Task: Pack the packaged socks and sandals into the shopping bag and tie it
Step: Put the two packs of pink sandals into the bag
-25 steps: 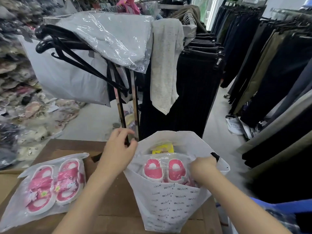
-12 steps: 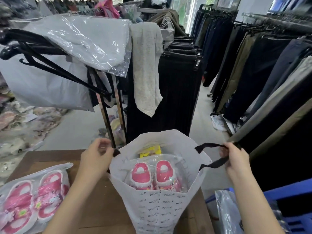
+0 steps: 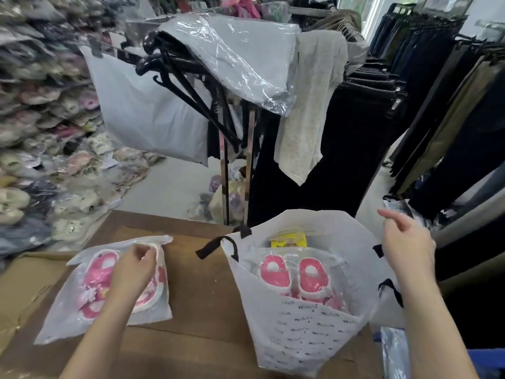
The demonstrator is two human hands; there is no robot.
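Note:
A white shopping bag (image 3: 306, 332) with small black lettering and black strap handles stands open on the brown cardboard surface (image 3: 202, 291). Inside it lie a clear packet of pink sandals (image 3: 292, 277) and, behind that, a yellow packet (image 3: 289, 240). A second packet of pink sandals (image 3: 90, 294) lies flat on the cardboard to the left. My left hand (image 3: 134, 269) rests on this packet, fingers curled at its upper right corner. My right hand (image 3: 404, 247) hovers at the bag's right rim, fingers loosely apart, holding nothing.
A rack (image 3: 237, 165) with black hangers and a plastic-wrapped grey garment stands right behind the surface. Dark trousers (image 3: 451, 110) hang on rails to the right. Piles of packaged footwear (image 3: 41, 149) fill the left side. A blue crate (image 3: 486, 362) sits at the lower right.
My left hand has left the bag's left rim and moved left onto the second sandal packet. My right hand has let go of the black strap handle.

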